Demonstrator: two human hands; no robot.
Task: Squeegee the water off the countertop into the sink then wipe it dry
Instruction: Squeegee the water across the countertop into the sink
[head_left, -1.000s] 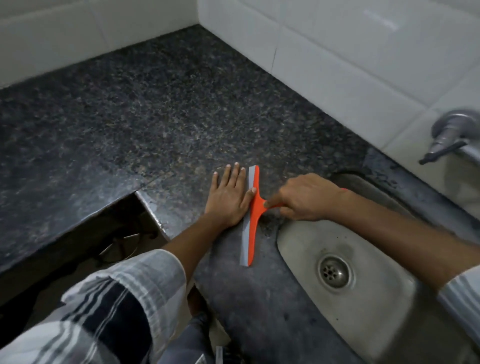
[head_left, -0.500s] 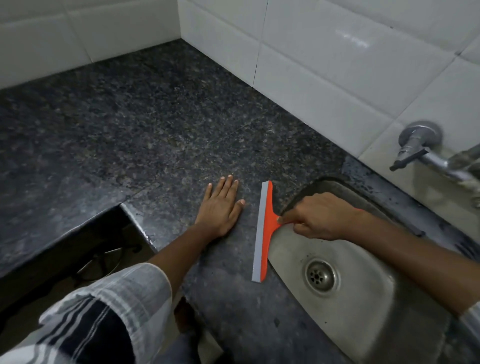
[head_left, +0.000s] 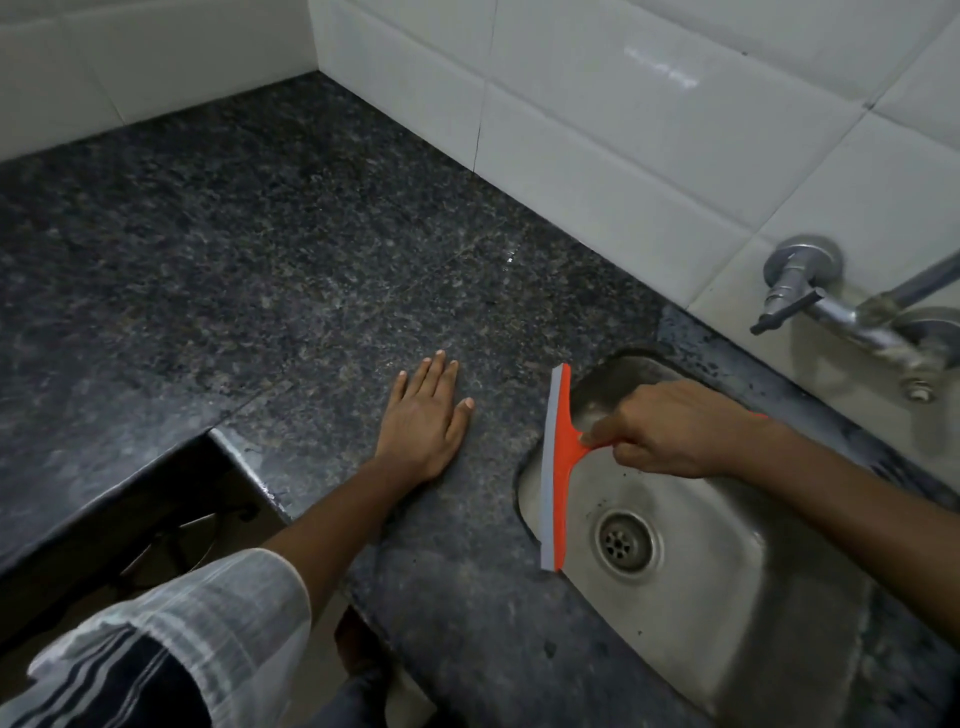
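An orange squeegee (head_left: 558, 467) with a grey rubber blade lies along the left rim of the steel sink (head_left: 727, 613), its blade at the edge where the dark speckled granite countertop (head_left: 311, 270) meets the basin. My right hand (head_left: 670, 428) is shut on the squeegee's handle, over the sink. My left hand (head_left: 428, 415) rests flat on the countertop, fingers spread, a short way left of the blade and apart from it. The sink's drain (head_left: 626, 540) shows just right of the blade's lower end.
White tiled walls (head_left: 623, 130) border the countertop at the back and right. A metal tap (head_left: 831, 306) juts from the wall above the sink. A cut-out in the counter's front edge opens at lower left (head_left: 156, 519), with dark space below.
My right hand has drawn the squeegee rightwards across the countertop, away from my left hand, to the sink's rim. The left hand has stayed flat on the counter.
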